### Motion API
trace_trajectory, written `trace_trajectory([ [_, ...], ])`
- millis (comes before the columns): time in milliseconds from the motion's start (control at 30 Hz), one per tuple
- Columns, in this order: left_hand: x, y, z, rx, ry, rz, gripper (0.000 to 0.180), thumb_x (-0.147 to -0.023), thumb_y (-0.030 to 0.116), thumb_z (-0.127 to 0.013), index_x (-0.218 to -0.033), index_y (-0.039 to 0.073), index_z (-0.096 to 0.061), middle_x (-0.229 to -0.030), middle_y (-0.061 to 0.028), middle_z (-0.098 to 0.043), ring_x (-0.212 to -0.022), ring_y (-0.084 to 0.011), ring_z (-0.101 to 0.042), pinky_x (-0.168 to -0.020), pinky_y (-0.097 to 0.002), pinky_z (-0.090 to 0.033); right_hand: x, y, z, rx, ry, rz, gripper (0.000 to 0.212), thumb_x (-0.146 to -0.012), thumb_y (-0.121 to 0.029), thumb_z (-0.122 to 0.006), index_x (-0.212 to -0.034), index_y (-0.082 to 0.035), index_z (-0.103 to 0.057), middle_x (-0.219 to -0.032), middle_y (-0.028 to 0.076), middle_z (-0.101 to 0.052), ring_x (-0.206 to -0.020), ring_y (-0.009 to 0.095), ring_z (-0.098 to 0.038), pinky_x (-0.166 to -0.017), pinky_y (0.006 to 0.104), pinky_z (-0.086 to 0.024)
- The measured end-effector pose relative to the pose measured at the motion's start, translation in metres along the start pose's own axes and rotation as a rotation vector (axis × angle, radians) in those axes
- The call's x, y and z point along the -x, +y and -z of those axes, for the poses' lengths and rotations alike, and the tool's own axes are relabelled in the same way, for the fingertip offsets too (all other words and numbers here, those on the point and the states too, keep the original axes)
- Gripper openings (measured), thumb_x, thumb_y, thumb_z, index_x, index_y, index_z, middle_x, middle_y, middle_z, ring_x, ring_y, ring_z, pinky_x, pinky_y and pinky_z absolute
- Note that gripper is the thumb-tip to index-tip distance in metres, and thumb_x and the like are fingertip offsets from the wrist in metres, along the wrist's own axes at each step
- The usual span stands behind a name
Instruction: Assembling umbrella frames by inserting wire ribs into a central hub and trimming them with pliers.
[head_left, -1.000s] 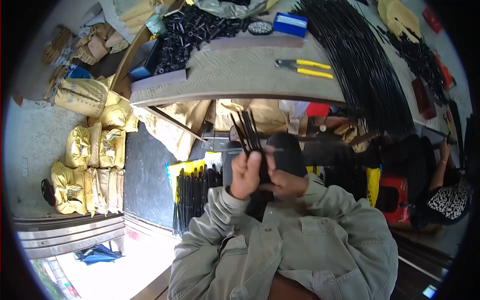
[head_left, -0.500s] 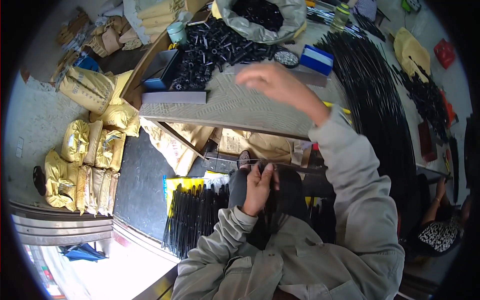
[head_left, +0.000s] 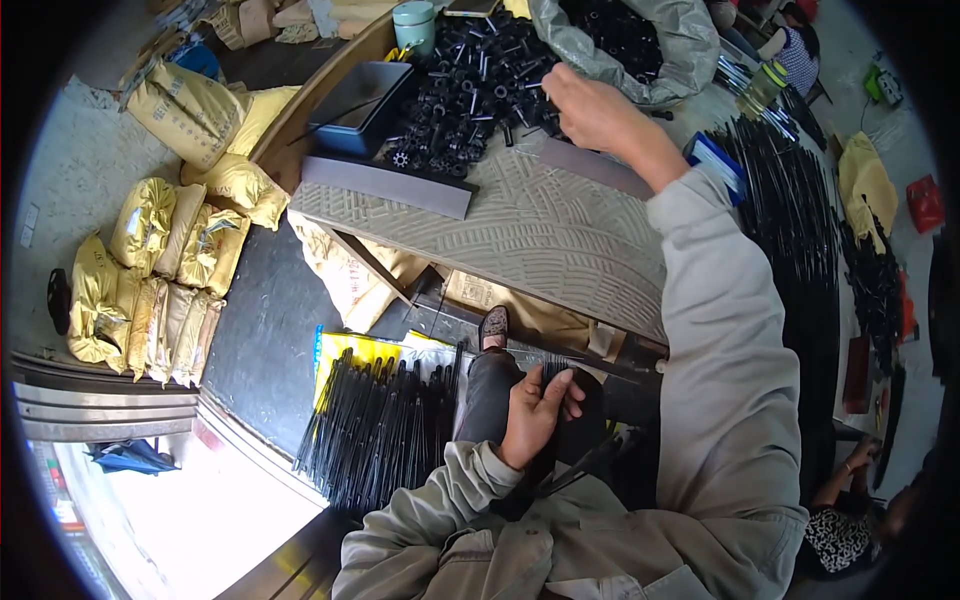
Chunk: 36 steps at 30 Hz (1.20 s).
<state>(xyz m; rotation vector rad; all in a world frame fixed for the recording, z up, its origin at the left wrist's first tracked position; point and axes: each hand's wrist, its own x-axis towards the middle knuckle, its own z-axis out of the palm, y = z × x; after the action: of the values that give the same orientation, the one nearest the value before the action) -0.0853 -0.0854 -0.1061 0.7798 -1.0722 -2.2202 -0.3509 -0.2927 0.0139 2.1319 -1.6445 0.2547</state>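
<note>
Over my lap, my left hand [head_left: 535, 412] is closed around a bundle of thin black rods [head_left: 592, 464]; their tips stick up past the thumb. My right hand [head_left: 598, 112] is stretched out over the table at the right edge of a heap of small black plastic parts [head_left: 445, 115], some tubular and some like little gears. Its fingertips are pinched together, and whatever may be between them is too small to make out.
The patterned tabletop [head_left: 520, 225] carries grey strips [head_left: 390, 186], a blue bin [head_left: 362, 110], a sack of black parts [head_left: 680, 75] and long black rods [head_left: 780, 220]. More rods [head_left: 385, 430] stand by my left leg. Yellow sacks [head_left: 140, 225] line the left; another person [head_left: 840, 530] sits right.
My right hand has gone from above the tabletop to the heap's edge, its outstretched fingers now pinched. My left hand still grips the rods. The whole view has shifted.
</note>
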Motion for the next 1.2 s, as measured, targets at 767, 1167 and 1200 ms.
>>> trace_trajectory([
  [767, 0.027, 0.003, -0.032, 0.068, -0.064, 0.015, 0.022, -0.095, 0.023, -0.035, -0.1, 0.002, -0.039, -0.077, -0.0132, -0.06, -0.053, -0.0135, -0.053, -0.05, -0.0231, -0.043, 0.183, -0.126, 0.094, -1.561, -0.044, -0.571, 0.027, -0.079, -0.013, -0.064, -0.103, -0.003, -0.061, -0.074, 0.0, -0.059, -0.066, 0.005, -0.053, -0.056, 0.0171, -0.039],
  [1167, 0.067, 0.001, -0.063, -0.053, -0.167, -0.039, 0.024, -0.096, 0.023, -0.03, -0.103, 0.001, -0.036, -0.099, -0.0203, -0.059, -0.071, -0.022, -0.064, -0.062, -0.0265, -0.051, 0.258, -0.159, 0.105, -1.813, 0.002, -0.702, 0.024, -0.077, -0.011, -0.066, -0.096, 0.003, -0.063, -0.08, 0.005, -0.063, -0.064, 0.007, -0.055, -0.057, 0.0185, -0.043],
  [1200, 0.07, 0.0, -0.064, -0.055, -0.17, -0.045, 0.023, -0.096, 0.022, -0.031, -0.104, 0.001, -0.035, -0.099, -0.0203, -0.059, -0.072, -0.022, -0.064, -0.063, -0.0266, -0.051, 0.259, -0.16, 0.106, -1.843, 0.011, -0.696, 0.024, -0.078, -0.011, -0.065, -0.096, 0.003, -0.063, -0.08, 0.005, -0.063, -0.065, 0.007, -0.056, -0.058, 0.0188, -0.043],
])
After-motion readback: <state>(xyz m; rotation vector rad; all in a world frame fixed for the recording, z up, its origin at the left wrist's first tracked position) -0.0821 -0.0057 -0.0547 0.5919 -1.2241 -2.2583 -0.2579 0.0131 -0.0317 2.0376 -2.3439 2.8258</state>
